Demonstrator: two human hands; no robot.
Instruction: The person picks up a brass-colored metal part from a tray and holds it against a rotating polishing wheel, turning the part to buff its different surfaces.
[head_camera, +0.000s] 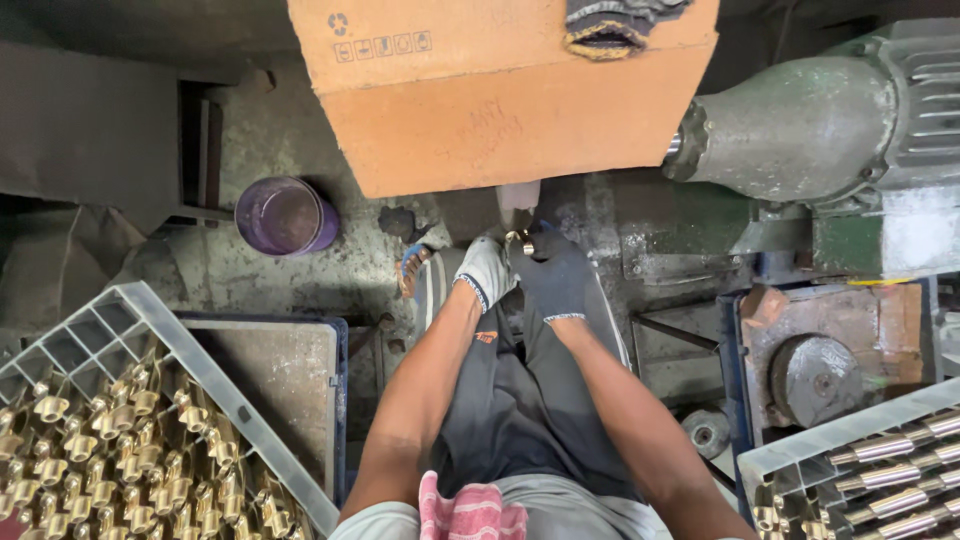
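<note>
While a small brass part (524, 240) is gripped between two gloved hands held close together over the lap, it is pressed up toward a pale buffing wheel (518, 194) that shows just below a cardboard guard (500, 100) at the far centre of the scene. The left hand (487, 270), in a whitish glove, is closed on the left side of the part, and the right hand (555, 275), in a dark glove, is closed on its right side; the fingertips are seen very near the wheel. A judgement can be made that a glove could be caught and drawn in, because cloth is held so close to a wheel driven by the large grey-green motor (820, 120) at the far right. The small part could also be snatched from the grip and thrown, since little of it is held. A pink cloth (470, 512) is draped at the waist, well back from the wheel. At the near left, a grey plastic crate (130, 310) is filled with many brass fittings (130, 460), packed closely in rows. At the near right, a second grey crate (850, 430) is seen with longer brass and silver-coloured pieces (890, 480) laid side by side. A purple plastic cup (285, 215) stands on the dirty floor at the far left; whether anything is held in it cannot be told. A dark glove (605, 30) is laid on top of the cardboard.
</note>
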